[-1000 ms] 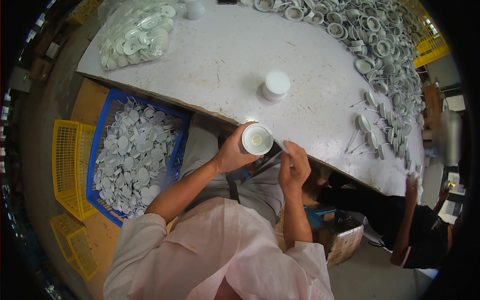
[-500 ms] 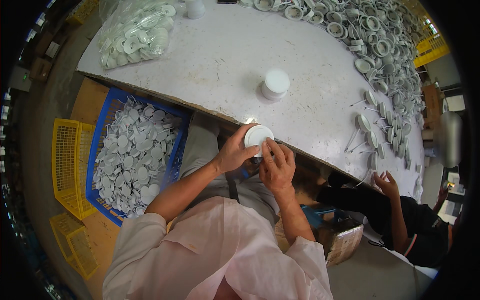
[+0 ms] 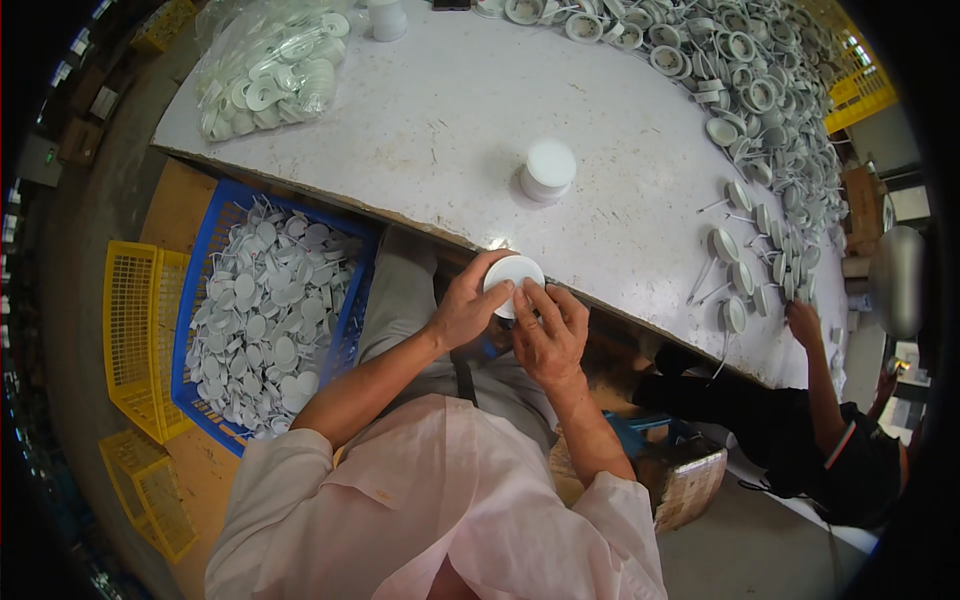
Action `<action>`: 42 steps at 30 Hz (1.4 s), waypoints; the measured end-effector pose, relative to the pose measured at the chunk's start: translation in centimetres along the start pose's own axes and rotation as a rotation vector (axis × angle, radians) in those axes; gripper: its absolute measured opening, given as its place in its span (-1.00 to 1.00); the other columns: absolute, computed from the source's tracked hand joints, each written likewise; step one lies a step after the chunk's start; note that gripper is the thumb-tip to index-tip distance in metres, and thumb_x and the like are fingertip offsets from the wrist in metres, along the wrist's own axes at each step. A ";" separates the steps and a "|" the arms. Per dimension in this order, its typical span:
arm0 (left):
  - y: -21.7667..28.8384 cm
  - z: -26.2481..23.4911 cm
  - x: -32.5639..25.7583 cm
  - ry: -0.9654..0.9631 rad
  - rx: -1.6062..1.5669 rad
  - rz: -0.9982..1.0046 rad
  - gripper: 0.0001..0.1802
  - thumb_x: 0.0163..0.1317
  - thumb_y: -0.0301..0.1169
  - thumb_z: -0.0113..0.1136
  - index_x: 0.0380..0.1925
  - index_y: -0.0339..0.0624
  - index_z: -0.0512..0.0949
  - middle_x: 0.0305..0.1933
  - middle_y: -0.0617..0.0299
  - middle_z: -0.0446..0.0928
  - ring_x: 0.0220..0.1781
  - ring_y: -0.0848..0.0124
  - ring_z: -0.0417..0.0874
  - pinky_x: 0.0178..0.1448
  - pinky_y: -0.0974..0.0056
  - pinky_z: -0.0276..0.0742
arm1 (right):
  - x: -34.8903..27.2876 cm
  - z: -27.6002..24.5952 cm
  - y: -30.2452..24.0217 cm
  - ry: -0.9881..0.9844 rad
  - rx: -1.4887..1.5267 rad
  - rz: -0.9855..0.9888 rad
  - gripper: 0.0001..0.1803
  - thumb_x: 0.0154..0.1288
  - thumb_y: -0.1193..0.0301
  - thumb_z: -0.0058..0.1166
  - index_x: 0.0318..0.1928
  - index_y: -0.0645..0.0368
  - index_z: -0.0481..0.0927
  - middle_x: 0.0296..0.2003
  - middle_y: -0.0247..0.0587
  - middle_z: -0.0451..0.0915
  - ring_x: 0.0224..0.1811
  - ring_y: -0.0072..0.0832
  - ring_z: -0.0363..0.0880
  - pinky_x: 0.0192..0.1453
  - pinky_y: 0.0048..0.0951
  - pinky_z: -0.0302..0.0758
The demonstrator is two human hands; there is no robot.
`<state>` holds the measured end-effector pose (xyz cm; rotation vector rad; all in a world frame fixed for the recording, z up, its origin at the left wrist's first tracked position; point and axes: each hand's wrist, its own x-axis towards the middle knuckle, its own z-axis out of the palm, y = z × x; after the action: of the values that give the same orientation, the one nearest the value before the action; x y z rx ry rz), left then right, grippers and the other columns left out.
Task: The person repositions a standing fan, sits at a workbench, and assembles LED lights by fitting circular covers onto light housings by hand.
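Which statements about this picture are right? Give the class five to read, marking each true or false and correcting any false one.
1. The left hand and the right hand touch the same white round piece. True.
2. The blue basket is on the person's right. False: it is on the person's left.
3. A clear plastic bag with white pieces inside lies on the table. True.
4. The white cylinder on the table lies on its side. False: it stands upright.
5. Another person's hand is at the right side of the table. True.
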<state>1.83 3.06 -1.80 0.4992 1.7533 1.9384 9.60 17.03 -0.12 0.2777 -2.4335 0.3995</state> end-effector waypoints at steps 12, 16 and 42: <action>-2.2 -1.4 0.5 0.189 0.059 0.124 -0.60 0.17 -0.49 0.08 0.04 -0.31 0.38 -0.02 0.11 0.46 0.04 0.39 0.46 0.16 0.28 0.34 | 0.1 -1.9 1.0 -0.035 0.079 0.061 -0.58 -0.17 0.50 0.20 -0.15 0.12 0.62 -0.06 -0.21 0.53 -0.08 -0.27 0.45 -0.07 -0.32 0.37; -2.6 -10.5 -0.8 0.512 -0.149 -0.005 -0.47 0.15 -0.53 0.14 0.15 -0.22 0.26 -0.03 0.10 0.44 -0.05 0.33 0.53 -0.19 0.30 0.60 | -3.8 -4.6 6.8 0.380 -0.235 0.414 -0.61 -0.14 0.58 0.20 -0.16 0.16 0.58 -0.20 -0.12 0.50 -0.10 -0.25 0.41 -0.02 -0.22 0.35; -6.7 -10.9 -6.5 0.098 0.073 -0.093 -0.60 0.10 -0.64 0.14 -0.01 -0.32 0.41 0.05 0.02 0.51 0.00 0.31 0.60 0.03 0.34 0.50 | -8.6 -4.8 10.2 0.457 0.591 1.339 -0.83 0.31 0.41 0.03 -0.28 0.28 0.58 -0.49 -0.49 0.45 -0.48 -0.77 0.29 -0.39 -0.65 0.24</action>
<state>1.75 -9.11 -9.40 0.3468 1.8796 1.8685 15.91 29.05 -4.19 -1.1408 -1.6540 1.5252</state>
